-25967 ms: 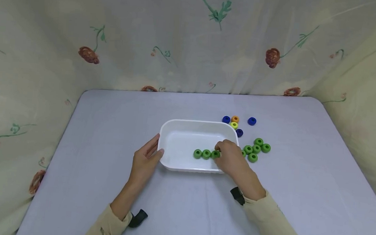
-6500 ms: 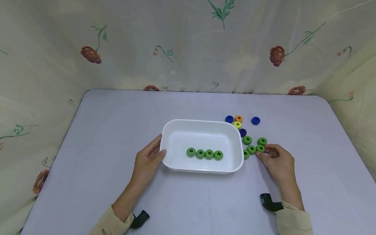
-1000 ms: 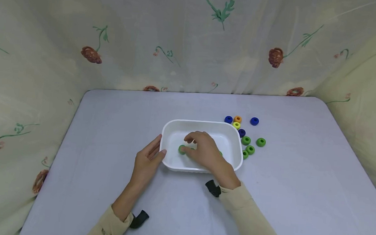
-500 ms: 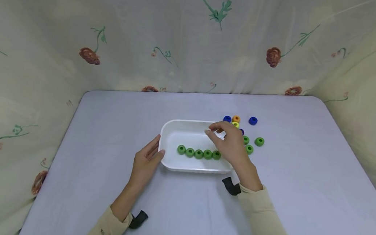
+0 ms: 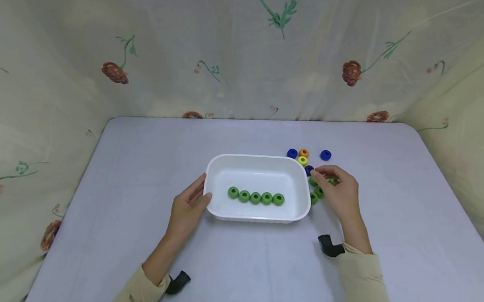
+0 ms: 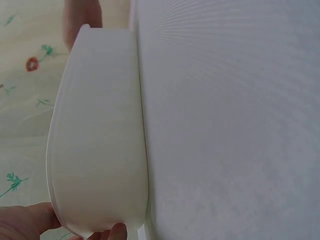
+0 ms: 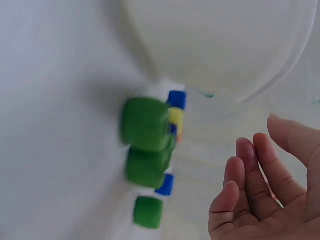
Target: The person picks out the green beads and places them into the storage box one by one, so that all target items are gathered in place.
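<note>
A white rectangular tray (image 5: 259,178) stands on the table, with several green ring-shaped beads (image 5: 255,198) in a row inside it. My left hand (image 5: 186,210) grips its left end, thumb at the rim and fingers against the outer wall. Just right of the tray hovers my right hand (image 5: 342,193), its fingers loosely bent and, in the right wrist view, holding nothing. Below and beside those fingers lie several loose green beads (image 7: 145,124), partly hidden by the hand in the head view. A dark blue bead (image 5: 309,170) sits close to the right fingertips.
Behind the tray's right corner are a blue bead (image 5: 292,153), an orange bead (image 5: 303,152) and a yellow bead (image 5: 302,161). Another blue bead (image 5: 325,155) lies apart to their right. A flowered curtain (image 5: 167,71) hangs along the table's back and sides.
Over the longer span, the green row in the tray has grown and extends further left, with fewer green beads outside. Within the last second, my right hand left the tray, moving right over the loose beads.
</note>
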A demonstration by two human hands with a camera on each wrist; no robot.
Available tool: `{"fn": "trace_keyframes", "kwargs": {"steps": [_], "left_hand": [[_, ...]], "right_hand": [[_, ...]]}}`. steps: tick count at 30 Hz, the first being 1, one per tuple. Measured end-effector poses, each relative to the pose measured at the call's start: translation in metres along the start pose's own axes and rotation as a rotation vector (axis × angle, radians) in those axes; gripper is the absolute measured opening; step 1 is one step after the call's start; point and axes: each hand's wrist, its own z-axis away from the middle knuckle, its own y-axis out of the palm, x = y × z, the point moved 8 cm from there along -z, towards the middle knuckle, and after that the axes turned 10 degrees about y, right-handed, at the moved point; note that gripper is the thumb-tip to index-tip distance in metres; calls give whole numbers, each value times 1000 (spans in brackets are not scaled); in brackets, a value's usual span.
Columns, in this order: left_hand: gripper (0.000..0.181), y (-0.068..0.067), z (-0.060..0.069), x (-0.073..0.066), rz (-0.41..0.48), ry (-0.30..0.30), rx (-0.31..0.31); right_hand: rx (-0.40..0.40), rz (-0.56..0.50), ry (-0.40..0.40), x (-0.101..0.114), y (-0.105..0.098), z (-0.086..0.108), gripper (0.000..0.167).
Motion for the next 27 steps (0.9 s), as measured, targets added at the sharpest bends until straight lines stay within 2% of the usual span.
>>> {"fn": "trace_keyframes", "kwargs": {"steps": [4, 9, 20, 27], "left_hand": [[56, 1, 0, 0, 4, 4, 5], [56, 1, 0, -1, 7, 9, 4], [56, 0, 1, 1, 4, 2, -4], [56, 0, 0, 2, 8, 6, -1]], "right_hand": [[-12, -3, 20, -23, -7, 0, 31], [-29, -20, 36, -40, -14, 0, 30], [60, 19, 58, -54, -11, 2, 34], [119, 70, 102, -63, -5, 3, 42]]}}
